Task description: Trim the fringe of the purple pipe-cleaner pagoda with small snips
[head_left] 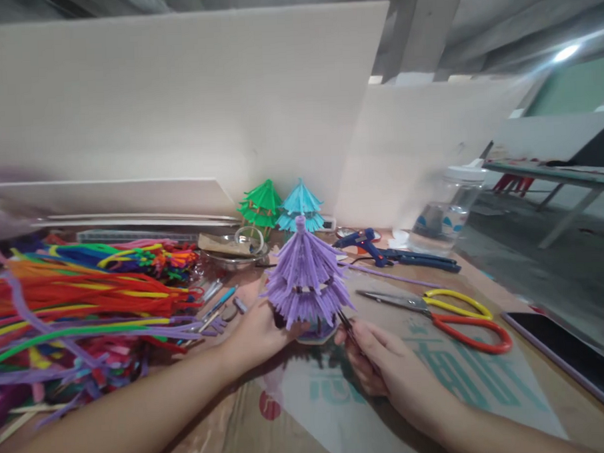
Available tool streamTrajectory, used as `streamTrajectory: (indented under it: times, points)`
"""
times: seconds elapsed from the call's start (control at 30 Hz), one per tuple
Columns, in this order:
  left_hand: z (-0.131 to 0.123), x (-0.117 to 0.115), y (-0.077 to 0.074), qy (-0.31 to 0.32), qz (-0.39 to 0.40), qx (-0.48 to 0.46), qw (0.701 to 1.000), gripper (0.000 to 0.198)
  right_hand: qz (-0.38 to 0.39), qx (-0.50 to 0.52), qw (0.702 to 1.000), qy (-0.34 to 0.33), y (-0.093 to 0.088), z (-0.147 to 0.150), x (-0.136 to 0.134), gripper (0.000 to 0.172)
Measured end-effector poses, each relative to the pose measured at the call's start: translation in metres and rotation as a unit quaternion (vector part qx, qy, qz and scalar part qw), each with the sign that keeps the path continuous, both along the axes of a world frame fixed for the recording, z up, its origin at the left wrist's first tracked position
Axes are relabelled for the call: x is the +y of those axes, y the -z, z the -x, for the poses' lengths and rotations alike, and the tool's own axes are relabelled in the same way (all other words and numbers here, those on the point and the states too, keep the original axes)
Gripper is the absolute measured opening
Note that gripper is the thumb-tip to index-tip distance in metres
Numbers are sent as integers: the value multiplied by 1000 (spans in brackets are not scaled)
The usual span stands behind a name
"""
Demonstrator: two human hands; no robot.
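Where the purple pipe-cleaner tree (307,273) is held upright over the tabletop (205,434), I log fuzzy, conical tiers. Left hand (264,329): forearm slanting inward, gripping near the base. Right hand (371,353): fingers curled, pinching a slim dark tool (345,322) at the lower fringe. Rightward: metal-bladed scissors (428,305), yellow and red handles.

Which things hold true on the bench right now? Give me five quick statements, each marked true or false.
1. The left hand holds the purple tiered model low down. True.
2. The right hand holds the scissors. False: it holds a thin dark tool; the scissors lie apart from it.
3. Green and light-blue tiered models stand behind the purple one. True.
4. The phone lies left of the scissors. False: it lies to their right.
5. The glue gun is in the left hand. False: it lies on the table.
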State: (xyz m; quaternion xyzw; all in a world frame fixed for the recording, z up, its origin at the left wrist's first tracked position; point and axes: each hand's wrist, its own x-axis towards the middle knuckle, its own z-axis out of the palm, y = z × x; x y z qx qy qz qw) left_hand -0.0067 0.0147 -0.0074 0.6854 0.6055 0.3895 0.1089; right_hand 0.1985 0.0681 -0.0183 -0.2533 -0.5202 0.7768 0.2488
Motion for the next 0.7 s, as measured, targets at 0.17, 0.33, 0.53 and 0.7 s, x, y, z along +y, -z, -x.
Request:
streamTrajectory:
  times: [0.17, 0.33, 0.53, 0.7]
  points:
    - [-1, -4, 1, -51, 23, 10, 998, 46, -1, -3, 1000, -8, 2, 1, -1, 60]
    - [2, 0, 5, -12, 12, -11, 1000, 50, -12, 17, 1000, -11, 1, -1, 0, 59]
    - [6, 8, 10, 1, 2, -15, 1000, 45, -10, 23, 999, -25, -1, -2, 4, 56]
    - [6, 9, 8, -7, 11, -2, 1000, 48, -11, 29, 999, -26, -2, -5, 5, 53]
